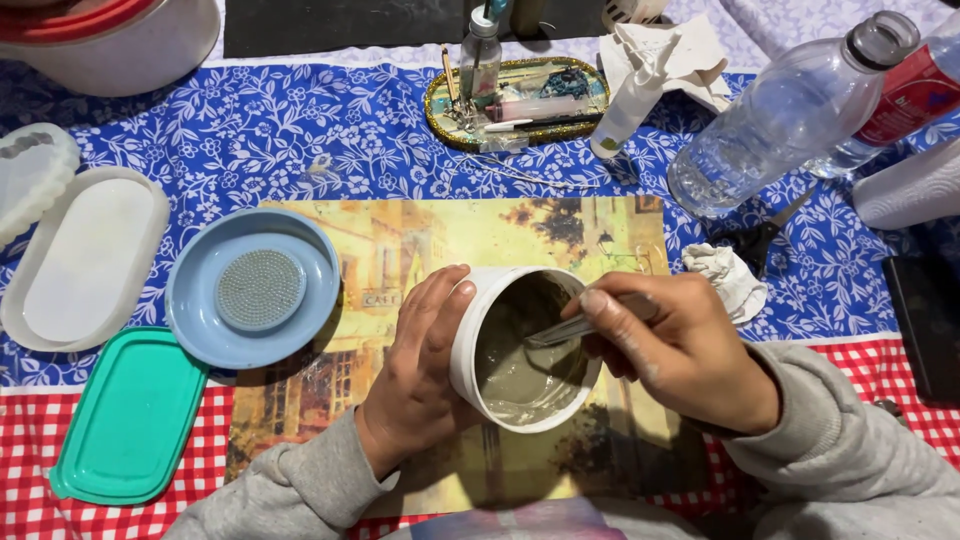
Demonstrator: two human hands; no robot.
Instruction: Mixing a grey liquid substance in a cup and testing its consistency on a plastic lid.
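- Sleeves of grey fabric enter from the near edge; both forearms converge on the work at centre.
- Left hand (415,375) wraps the near-left wall of the white tub (463,345), fingers curled close around it, tilting the tub so that its opening faces the wearer and the contents collect at the low side.
- Right hand (685,350) is closed in a narrow pinch on a metal spoon (560,328); the bowl end dips into the grey-green paste (520,375) inside the tub. Whether the tip touches the bottom cannot be told.
- Tub sits at the centre of a printed placemat (400,250) with a street scene, which shields the cloth beneath from spills.
- Red-checked cloth (30,450) covers the near strip of the table; a blue floral cloth (300,130) covers the far part.
- Teal lid (130,415) lies flat at near left, well apart from the tub.
- Blue dish (200,310) holding a round studded disc (260,290) rests just left of the placemat, overlapping its edge.
- White oval mould (85,260) lies at the left edge.
- Crumpled tissue (728,280) lies right of the placemat, near the right hand for wiping.
- Dark scissors (760,238) lie just beyond the tissue.
- Clear plastic bottle (790,115) lies tilted at far right.
- Gold-rimmed oval tray (435,125) at far centre keeps small tools and a small bottle together.
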